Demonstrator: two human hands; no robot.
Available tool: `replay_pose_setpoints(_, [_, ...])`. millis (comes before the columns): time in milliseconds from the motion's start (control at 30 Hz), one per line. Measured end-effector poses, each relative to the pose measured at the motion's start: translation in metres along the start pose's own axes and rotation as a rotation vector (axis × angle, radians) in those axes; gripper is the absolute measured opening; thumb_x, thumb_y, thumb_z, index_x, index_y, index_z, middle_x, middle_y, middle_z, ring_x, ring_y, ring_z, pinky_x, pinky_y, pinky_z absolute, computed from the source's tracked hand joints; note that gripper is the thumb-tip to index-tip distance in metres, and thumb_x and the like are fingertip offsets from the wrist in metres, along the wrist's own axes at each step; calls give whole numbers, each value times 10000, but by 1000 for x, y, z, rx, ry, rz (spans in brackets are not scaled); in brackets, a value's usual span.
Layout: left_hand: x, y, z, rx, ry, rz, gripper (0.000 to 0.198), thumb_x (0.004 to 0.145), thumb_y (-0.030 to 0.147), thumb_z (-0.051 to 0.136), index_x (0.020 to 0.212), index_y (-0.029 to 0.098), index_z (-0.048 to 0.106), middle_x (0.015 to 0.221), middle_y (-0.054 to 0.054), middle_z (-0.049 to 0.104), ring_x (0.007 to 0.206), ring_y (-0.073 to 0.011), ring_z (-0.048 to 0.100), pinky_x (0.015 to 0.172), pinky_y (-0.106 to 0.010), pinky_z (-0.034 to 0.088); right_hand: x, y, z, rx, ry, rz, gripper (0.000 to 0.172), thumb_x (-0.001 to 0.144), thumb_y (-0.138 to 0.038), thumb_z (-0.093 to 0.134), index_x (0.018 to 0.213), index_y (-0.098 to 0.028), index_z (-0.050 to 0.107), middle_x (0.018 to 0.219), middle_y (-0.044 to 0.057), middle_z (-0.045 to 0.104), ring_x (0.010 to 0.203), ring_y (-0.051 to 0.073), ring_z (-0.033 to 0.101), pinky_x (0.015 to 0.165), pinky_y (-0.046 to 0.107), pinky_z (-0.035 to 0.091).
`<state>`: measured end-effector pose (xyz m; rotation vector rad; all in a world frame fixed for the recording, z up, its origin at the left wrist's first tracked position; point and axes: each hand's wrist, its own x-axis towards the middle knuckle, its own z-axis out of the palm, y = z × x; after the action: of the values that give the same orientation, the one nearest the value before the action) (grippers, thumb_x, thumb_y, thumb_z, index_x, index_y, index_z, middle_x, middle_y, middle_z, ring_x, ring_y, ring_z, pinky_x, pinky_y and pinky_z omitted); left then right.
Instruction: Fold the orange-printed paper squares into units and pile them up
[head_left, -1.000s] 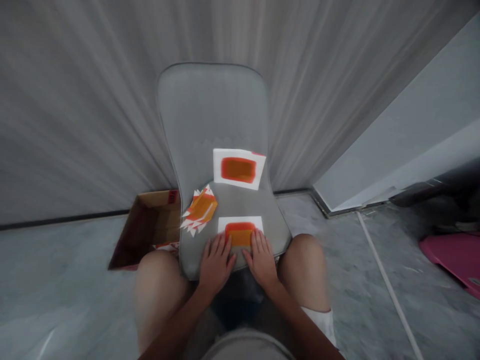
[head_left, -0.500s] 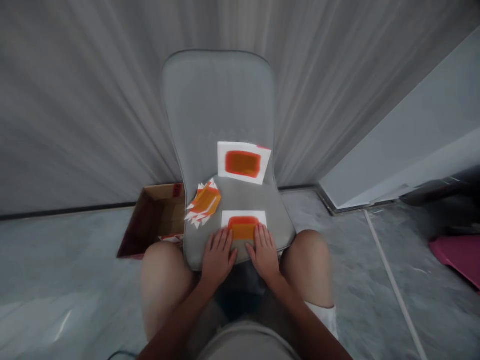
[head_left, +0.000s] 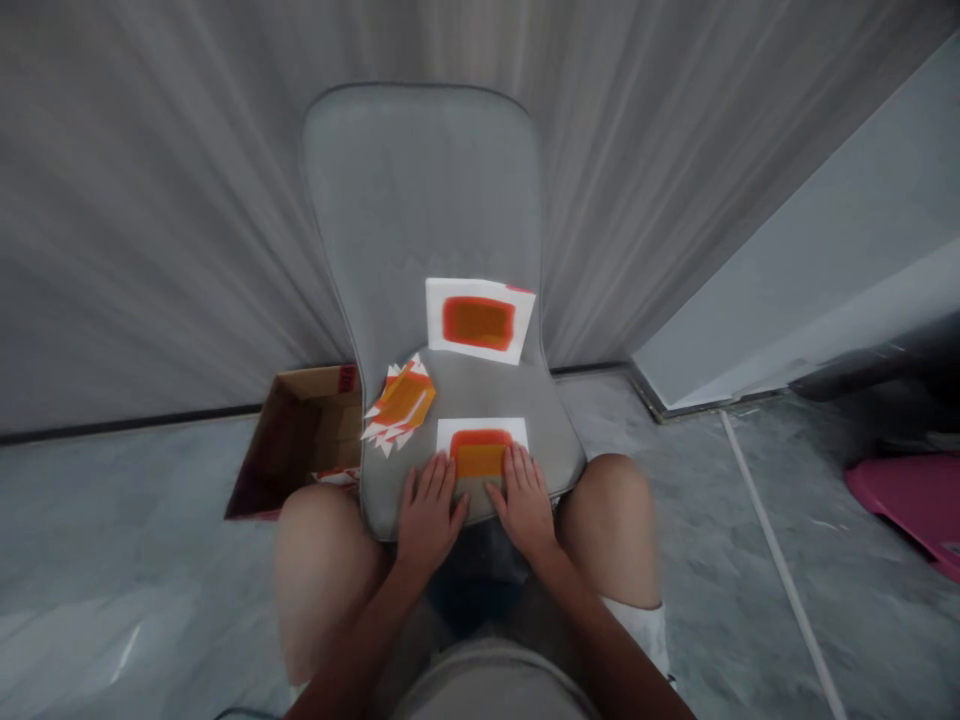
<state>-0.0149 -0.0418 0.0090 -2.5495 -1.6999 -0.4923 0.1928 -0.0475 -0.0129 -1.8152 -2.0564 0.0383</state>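
Observation:
A white paper with an orange-red rectangle (head_left: 481,447) lies at the front of a grey chair seat (head_left: 472,390). My left hand (head_left: 429,508) rests flat on its lower left corner, fingers stretched out. My right hand (head_left: 525,498) lies flat on its lower right corner, fingers also spread. A second sheet of the same kind (head_left: 478,320) leans against the chair back. A fanned pile of folded orange and white papers (head_left: 400,404) sits on the seat's left side, beyond my left hand.
An open cardboard box (head_left: 300,450) stands on the floor left of the chair. A grey curtain hangs behind. My bare knees flank the seat. A pink object (head_left: 911,500) and a white strip (head_left: 776,560) lie on the floor at right.
Both hands stay pressed on the front paper, shifting only slightly along its lower edge. The view has swayed a little; nothing else has moved.

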Motion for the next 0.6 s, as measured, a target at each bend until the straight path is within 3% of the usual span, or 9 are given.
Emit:
replay_pose_setpoints(167, [-2,1,4,5,45,-38,715,1067,422,430,1708,193,210,1670,-134,419,1545,-347,422,1290,-619,243,2,0,-8,15,34,3,637,1125,-440,332,1606,-29,413,1634,222,468,1567,318,387,1261,549,336])
replay_pose_setpoints(300, [-3,1,4,-1,23,-40,733,1055,418,452,1706,178,214,1681,-131,400,1567,-358,380,1294,-615,231,6,-22,-16,35,51,-50,563,1113,-330,366,1609,-71,426,1629,192,490,1577,302,372,1295,571,279])
replay_pose_setpoints(467, [-4,0,2,5,-37,-40,752,978,275,474,1690,156,266,1718,-101,331,1600,-349,314,1314,-594,181,10,-52,-9,120,-76,-222,649,1092,-433,451,1635,-84,379,1648,167,473,1573,285,378,1293,518,311])
replay_pose_setpoints(600, [-4,2,0,-6,-27,-43,720,998,323,483,1676,147,315,1699,-113,370,1586,-356,342,1308,-592,204,0,-36,-11,80,-140,-205,602,1106,-440,424,1619,-126,424,1645,148,480,1559,275,403,1302,542,267])
